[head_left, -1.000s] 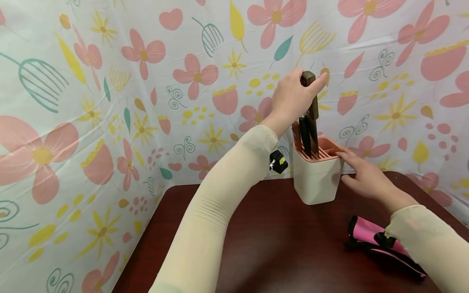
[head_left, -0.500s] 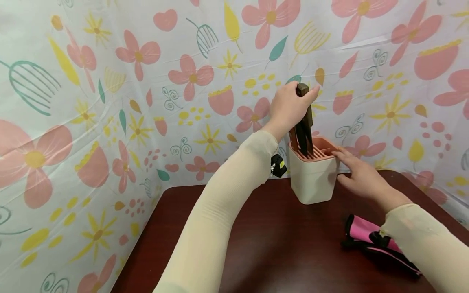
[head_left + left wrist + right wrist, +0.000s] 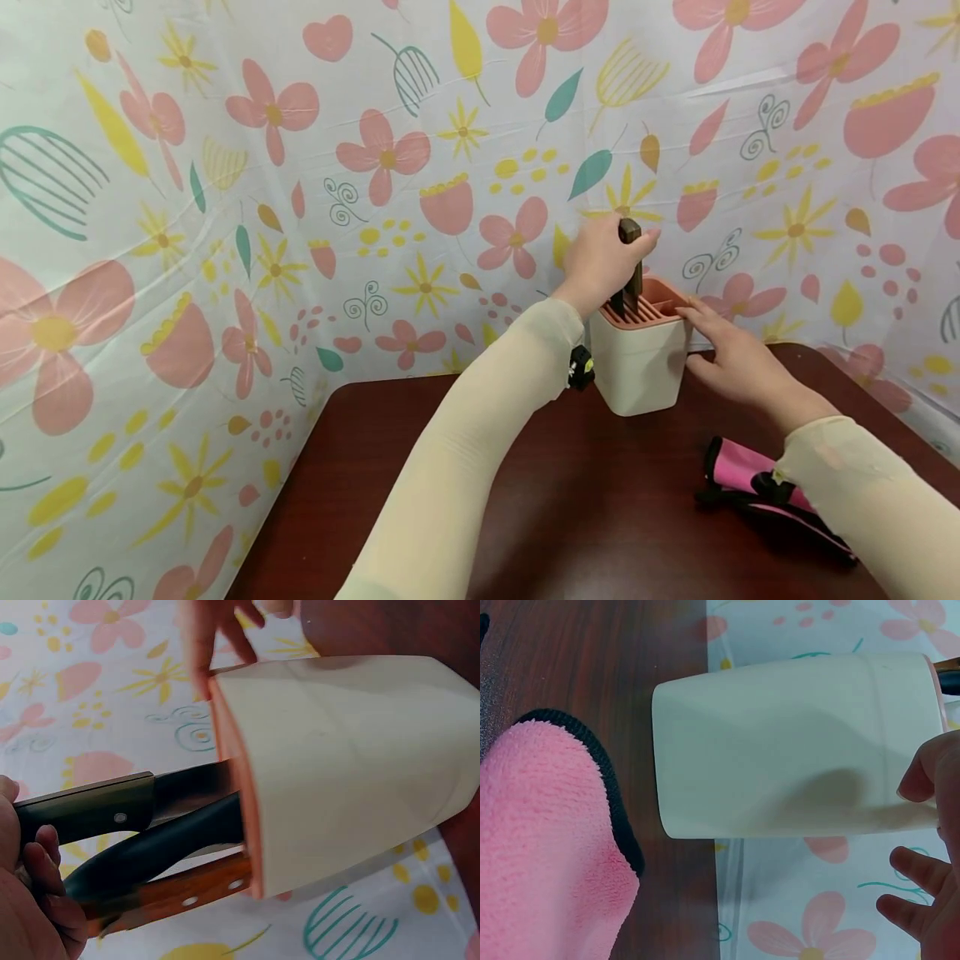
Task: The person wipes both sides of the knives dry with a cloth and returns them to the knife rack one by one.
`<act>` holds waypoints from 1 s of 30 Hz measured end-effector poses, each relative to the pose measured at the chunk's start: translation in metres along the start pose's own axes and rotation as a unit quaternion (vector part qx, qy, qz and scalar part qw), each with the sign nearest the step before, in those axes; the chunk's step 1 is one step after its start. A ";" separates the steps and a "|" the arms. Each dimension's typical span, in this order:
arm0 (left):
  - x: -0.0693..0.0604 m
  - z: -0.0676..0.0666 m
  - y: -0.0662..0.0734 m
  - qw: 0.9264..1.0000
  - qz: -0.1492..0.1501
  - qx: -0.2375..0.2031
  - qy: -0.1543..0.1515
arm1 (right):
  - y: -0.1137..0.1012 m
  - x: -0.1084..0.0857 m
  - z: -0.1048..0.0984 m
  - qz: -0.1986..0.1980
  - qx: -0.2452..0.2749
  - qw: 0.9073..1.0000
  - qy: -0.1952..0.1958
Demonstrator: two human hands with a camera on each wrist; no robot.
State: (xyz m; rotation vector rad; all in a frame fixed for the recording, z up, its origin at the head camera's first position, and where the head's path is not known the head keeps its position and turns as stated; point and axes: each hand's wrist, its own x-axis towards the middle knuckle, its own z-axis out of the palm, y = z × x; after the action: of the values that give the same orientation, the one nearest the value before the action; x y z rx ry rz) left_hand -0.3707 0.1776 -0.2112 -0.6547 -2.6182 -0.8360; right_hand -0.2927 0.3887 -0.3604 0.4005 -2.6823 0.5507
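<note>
In the head view my left hand (image 3: 600,258) grips the dark brown handle of a knife (image 3: 633,262) above a cream holder (image 3: 637,371) with a coral slotted top. The left wrist view shows this knife (image 3: 90,806), its blade partly inside the holder. Beside it, a black-handled knife (image 3: 165,844) and a brown riveted handle (image 3: 187,892) also stand in the slots, near the curled fingers. My right hand (image 3: 738,358) rests against the holder's right rim with fingers mostly straight. In the right wrist view its thumb touches the holder's wall (image 3: 780,750).
A pink cloth item with black trim (image 3: 757,475) lies on the dark red table (image 3: 585,500) beneath my right forearm; its fluffy side (image 3: 555,832) shows in the right wrist view. Flower-patterned fabric (image 3: 420,208) hangs behind and to the left, close behind the holder.
My left hand has moved down with the knife, whose blade has sunk into the holder's slots. The right hand stays at the rim, and the view has shifted slightly.
</note>
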 end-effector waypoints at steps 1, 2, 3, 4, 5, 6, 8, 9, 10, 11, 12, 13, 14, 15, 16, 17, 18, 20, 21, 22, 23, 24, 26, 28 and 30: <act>-0.001 0.003 -0.001 1.000 0.000 0.004 -0.004 | 0.000 0.000 0.000 0.001 0.001 1.000 0.001; -0.002 0.006 -0.001 1.000 -0.001 0.005 -0.008 | 0.000 0.000 0.000 0.002 0.002 1.000 0.001; -0.003 0.010 -0.002 1.000 -0.002 0.010 -0.008 | 0.000 0.000 0.000 0.001 0.002 1.000 0.003; -0.004 0.014 -0.003 1.000 -0.003 0.013 -0.009 | 0.000 -0.001 0.001 0.001 0.002 1.000 0.003; -0.006 0.016 -0.004 1.000 -0.006 0.019 -0.010 | 0.000 -0.001 0.001 0.002 0.002 1.000 0.003; -0.007 0.019 -0.005 1.000 -0.007 0.021 -0.010 | 0.001 -0.001 0.001 0.003 0.003 1.000 0.004; -0.009 0.024 -0.008 1.000 -0.011 0.026 -0.008 | 0.001 -0.001 0.002 0.000 0.004 1.000 0.007; -0.010 0.025 -0.009 1.000 -0.014 0.027 -0.006 | 0.001 -0.001 0.002 -0.003 0.003 1.000 0.009; -0.010 0.027 -0.010 0.999 -0.017 0.026 -0.005 | 0.001 -0.001 0.003 -0.004 0.003 1.000 0.011; -0.010 0.028 -0.010 0.999 -0.021 0.025 -0.004 | 0.002 0.000 0.003 -0.005 0.003 1.000 0.012; -0.010 0.029 -0.011 0.999 -0.025 0.023 -0.002 | 0.002 0.000 0.003 -0.006 0.004 1.000 0.013; -0.010 0.029 -0.011 0.999 -0.029 0.022 -0.001 | 0.002 0.000 0.003 -0.006 0.003 1.000 0.013; -0.010 0.030 -0.011 0.999 -0.035 0.020 -0.001 | 0.002 0.000 0.002 -0.004 0.005 1.000 0.012; -0.010 0.030 -0.011 0.999 -0.041 0.016 0.000 | 0.002 0.000 0.002 -0.003 0.006 1.000 0.011; -0.010 0.030 -0.011 0.999 -0.047 0.014 0.001 | 0.001 0.000 0.002 0.001 0.008 1.000 0.008; -0.009 0.031 -0.012 0.999 -0.052 0.012 0.001 | 0.001 0.000 0.002 0.004 0.009 1.000 0.005; -0.009 0.031 -0.012 0.998 -0.056 0.009 -0.001 | 0.000 -0.001 0.002 0.006 0.011 1.000 0.005; -0.008 0.031 -0.013 0.998 -0.066 0.002 -0.005 | 0.000 -0.001 0.002 0.006 0.014 1.000 0.006; -0.008 0.032 -0.013 0.998 -0.069 -0.001 -0.004 | -0.001 -0.001 0.002 0.002 0.013 1.000 0.011; -0.007 0.032 -0.014 0.997 -0.073 -0.003 -0.004 | -0.001 -0.001 0.002 -0.001 0.012 1.000 0.015; -0.007 0.032 -0.014 0.997 -0.075 -0.006 -0.004 | -0.001 0.000 0.002 -0.004 0.010 1.000 0.019; -0.007 0.032 -0.013 0.997 -0.079 -0.007 -0.006 | -0.001 0.000 0.002 -0.007 0.007 1.000 0.021; -0.006 0.033 -0.012 0.996 -0.084 0.001 -0.010 | -0.002 0.001 0.003 -0.009 -0.002 1.000 0.023; -0.006 0.034 -0.010 0.996 -0.087 0.008 -0.014 | -0.002 0.001 0.003 -0.005 -0.011 1.000 0.020; -0.004 0.036 -0.008 0.996 -0.088 0.016 -0.019 | -0.002 0.002 0.003 -0.006 -0.014 1.000 0.018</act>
State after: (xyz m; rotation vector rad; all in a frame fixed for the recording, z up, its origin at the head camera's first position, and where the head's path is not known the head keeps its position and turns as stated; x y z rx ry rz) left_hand -0.3769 0.1919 -0.2450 -0.4394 -2.7476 -0.8377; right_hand -0.2946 0.3854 -0.3619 0.3952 -2.6485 0.5112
